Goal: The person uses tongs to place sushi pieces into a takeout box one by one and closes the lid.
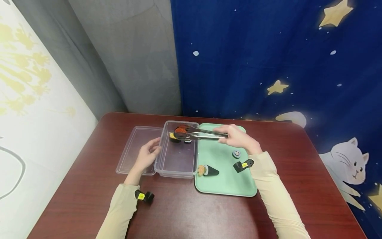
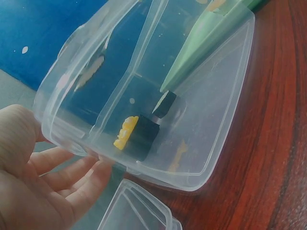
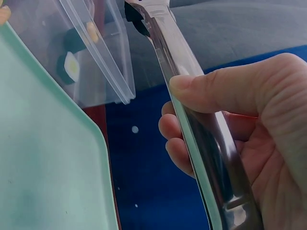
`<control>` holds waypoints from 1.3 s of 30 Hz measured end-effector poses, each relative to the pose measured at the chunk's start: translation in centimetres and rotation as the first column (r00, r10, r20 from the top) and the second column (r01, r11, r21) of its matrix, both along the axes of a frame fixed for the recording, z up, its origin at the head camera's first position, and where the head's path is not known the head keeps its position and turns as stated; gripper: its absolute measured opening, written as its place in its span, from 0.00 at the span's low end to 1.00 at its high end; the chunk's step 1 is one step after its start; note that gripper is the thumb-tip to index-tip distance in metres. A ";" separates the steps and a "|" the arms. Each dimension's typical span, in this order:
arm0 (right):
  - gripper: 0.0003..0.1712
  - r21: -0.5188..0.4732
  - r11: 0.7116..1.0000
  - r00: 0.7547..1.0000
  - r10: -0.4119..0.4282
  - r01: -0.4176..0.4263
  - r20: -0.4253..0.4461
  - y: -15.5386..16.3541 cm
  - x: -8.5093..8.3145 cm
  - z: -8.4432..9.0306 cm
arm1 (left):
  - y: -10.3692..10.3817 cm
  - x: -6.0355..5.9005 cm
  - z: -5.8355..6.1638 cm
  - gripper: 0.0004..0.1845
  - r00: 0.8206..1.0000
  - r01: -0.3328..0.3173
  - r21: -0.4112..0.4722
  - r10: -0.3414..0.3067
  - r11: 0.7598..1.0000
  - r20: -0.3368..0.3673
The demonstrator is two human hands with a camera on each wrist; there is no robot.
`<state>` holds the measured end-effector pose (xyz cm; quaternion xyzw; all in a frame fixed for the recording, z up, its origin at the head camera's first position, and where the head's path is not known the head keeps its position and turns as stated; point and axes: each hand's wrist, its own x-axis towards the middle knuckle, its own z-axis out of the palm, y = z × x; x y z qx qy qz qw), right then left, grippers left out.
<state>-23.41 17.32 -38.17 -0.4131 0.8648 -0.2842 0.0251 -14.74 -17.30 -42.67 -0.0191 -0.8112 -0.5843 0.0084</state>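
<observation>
- The table (image 1: 209, 215) fills the bottom of the head view. It is smooth, so the things on it could slide if they get bumped.
- The green tray (image 1: 222, 181) sits right of the middle, just beside the box. The right sleeve hangs over it, and I think the sleeve could knock the cone roll (image 1: 207, 170) or the small round roll (image 1: 236, 153) off the tray.
- The clear box (image 1: 179, 166) is in the middle of the head view. It looks light. If the tongs push on its wall, it could tip or slide away.
- The lid (image 1: 134, 149) lies flat to the left of the box, touching it. A slip of the left hand could shove it.
- The tongs (image 1: 206, 134) reach from the right into the top end of the box. The right hand (image 1: 237, 137) squeezes them, thumb on top and fingers curled under. If the squeeze gets loose, the food could drop too soon.
- The left hand (image 1: 147, 156) rests with loose, straight fingers on the box's left wall. It grabs nothing, so the box is not held very tight.
- The red-topped roll (image 1: 180, 129) is pinched in the tong tips, over the top end of the box. It could fall on the yellow roll (image 2: 136, 134) lying there.
- The tiny roll (image 2: 164, 104) beside the yellow one could get squashed too.
</observation>
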 end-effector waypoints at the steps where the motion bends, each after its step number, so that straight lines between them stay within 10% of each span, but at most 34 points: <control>1: 0.24 0.003 1.000 1.000 0.006 -0.006 0.008 -0.2 -0.1 -0.1 | 0.0 0.0 0.0 0.24 1.000 0.000 0.001 0.000 1.000 0.001; 29: 0.14 0.124 0.983 0.991 0.136 -0.136 0.014 -4.0 -1.3 -1.1 | 0.1 0.0 0.0 0.24 1.000 -0.002 -0.016 0.002 1.000 -0.001; 39: 0.18 0.226 0.964 0.991 0.134 -0.137 0.031 -5.3 -1.2 -0.8 | -0.9 -1.4 -3.3 0.24 1.000 -0.005 0.005 0.005 1.000 -0.016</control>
